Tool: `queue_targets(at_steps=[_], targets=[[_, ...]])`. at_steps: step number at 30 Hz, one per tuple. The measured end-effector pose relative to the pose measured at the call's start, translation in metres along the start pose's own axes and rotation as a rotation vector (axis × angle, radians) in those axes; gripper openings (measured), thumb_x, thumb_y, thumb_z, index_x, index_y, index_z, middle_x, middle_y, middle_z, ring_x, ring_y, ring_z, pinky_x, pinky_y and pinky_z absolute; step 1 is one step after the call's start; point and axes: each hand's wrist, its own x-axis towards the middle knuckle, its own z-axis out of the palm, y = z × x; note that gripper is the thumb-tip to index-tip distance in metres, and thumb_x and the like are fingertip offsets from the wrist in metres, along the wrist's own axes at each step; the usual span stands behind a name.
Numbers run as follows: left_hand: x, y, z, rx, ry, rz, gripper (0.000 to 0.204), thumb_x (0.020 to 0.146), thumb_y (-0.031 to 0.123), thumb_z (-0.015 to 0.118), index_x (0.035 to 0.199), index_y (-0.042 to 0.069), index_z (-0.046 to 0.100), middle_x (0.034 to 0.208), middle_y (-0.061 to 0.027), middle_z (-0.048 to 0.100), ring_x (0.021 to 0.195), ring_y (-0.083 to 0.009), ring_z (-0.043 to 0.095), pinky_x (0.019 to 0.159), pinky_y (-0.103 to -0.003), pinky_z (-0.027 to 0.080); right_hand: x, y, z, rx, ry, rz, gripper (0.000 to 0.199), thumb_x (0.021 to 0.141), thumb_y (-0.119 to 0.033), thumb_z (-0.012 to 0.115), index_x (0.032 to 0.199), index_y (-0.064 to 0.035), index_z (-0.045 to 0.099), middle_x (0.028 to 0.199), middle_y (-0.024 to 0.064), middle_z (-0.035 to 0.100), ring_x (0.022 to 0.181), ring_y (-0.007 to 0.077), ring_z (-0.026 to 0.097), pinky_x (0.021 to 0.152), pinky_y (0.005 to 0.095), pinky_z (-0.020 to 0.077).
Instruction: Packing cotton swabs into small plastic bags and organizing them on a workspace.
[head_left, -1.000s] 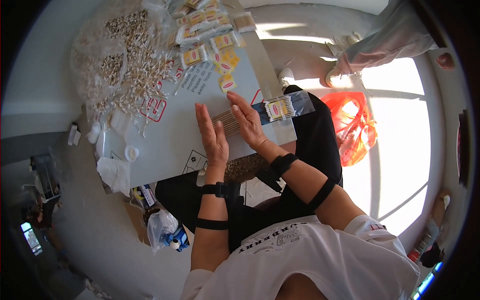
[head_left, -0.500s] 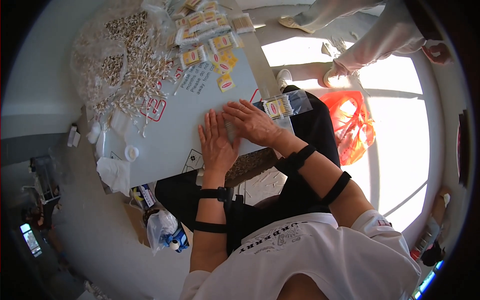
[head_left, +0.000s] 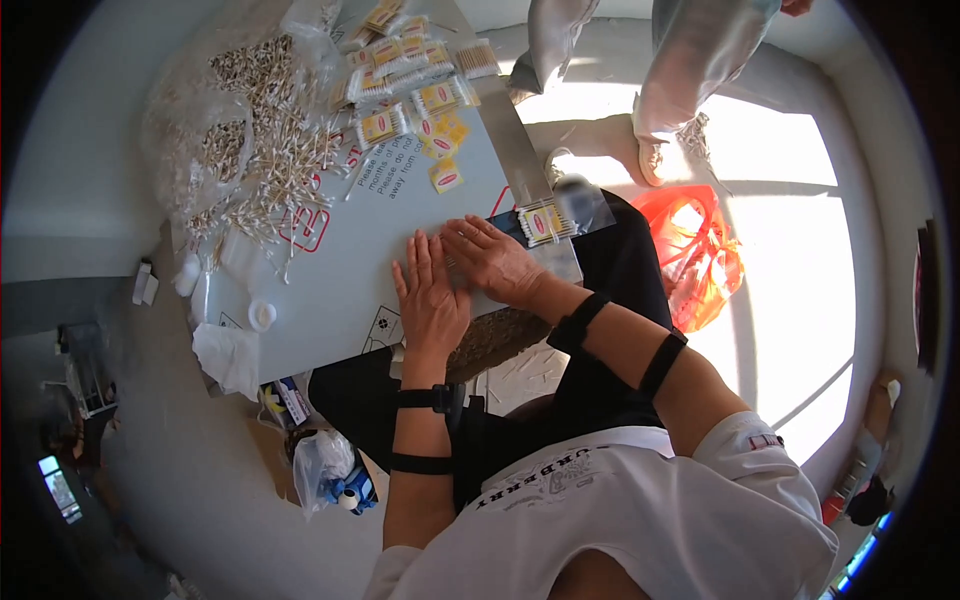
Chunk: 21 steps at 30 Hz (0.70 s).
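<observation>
My left hand [head_left: 434, 298] lies on the grey tabletop [head_left: 340, 285] near its front edge, fingers stretched out and pointing away from me. Close against it, my right hand [head_left: 496, 262] rests with its fingers reaching left, their tips beside the left fingers. A little of something pale shows between the two hands; the rest is hidden under them. Right of my right hand sits a clear bag holding a pack of cotton swabs [head_left: 543, 221] with a yellow and white card. Several small yellow cards [head_left: 446, 175] lie beyond my hands.
A big clear bag of loose cotton swabs [head_left: 262, 130] spills over the table's left side. Several filled packs [head_left: 384, 125] are piled at the back. White tissue [head_left: 227, 358] and a tape roll [head_left: 262, 315] lie front left. A red plastic bag [head_left: 690, 255] stands on the floor near another person's legs [head_left: 680, 75].
The other person's legs have shifted left and farther away. My hands stay together on the tabletop, with only a slight shift in the view.
</observation>
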Motion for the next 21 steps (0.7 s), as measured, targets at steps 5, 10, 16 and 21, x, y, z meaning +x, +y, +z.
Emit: queue_targets(at_steps=[5,10,16,21], targets=[[-0.004,0.003,-0.004,0.091,-0.052,-0.015,0.070,0.091,0.035,0.053,0.146,-0.001,0.027,0.154,-0.0183,0.021,0.145,-0.0306,0.015,0.116,-0.051,0.010,-0.001,-0.002,0.004,0.006,0.013,0.019,0.057,0.069,-0.022,0.064,0.119,0.0046,0.058,0.130,0.0180,0.053,0.126,0.0315,0.046,0.113,0.0460,0.0297],[-0.005,0.003,-0.003,0.095,-0.057,-0.022,0.071,0.094,0.042,0.046,0.146,-0.001,0.026,0.154,-0.0196,0.020,0.145,-0.0318,0.015,0.116,-0.052,0.010,-0.003,-0.004,0.008,0.055,0.057,0.053,0.057,0.069,-0.023,0.063,0.119,0.0053,0.058,0.129,0.0187,0.053,0.126,0.0316,0.047,0.114,0.0464,0.0284],[-0.005,0.006,-0.002,0.128,-0.060,0.006,0.072,0.094,0.043,0.046,0.146,-0.002,0.023,0.154,-0.0213,0.019,0.144,-0.0335,0.015,0.116,-0.051,0.011,-0.007,0.003,0.002,0.120,0.010,0.060,0.049,0.075,-0.016,0.061,0.120,0.0018,0.057,0.133,0.0163,0.052,0.128,0.0304,0.047,0.114,0.0476,0.0272],[-0.006,0.004,-0.004,0.146,-0.061,0.006,0.074,0.093,0.040,0.049,0.147,-0.003,0.022,0.154,-0.0222,0.018,0.144,-0.0344,0.015,0.116,-0.049,0.011,-0.032,0.029,-0.045,0.035,0.092,0.452,0.056,0.088,-0.027,0.056,0.138,-0.0062,0.043,0.148,0.0124,0.036,0.140,0.0262,0.030,0.116,0.0464,0.0153]])
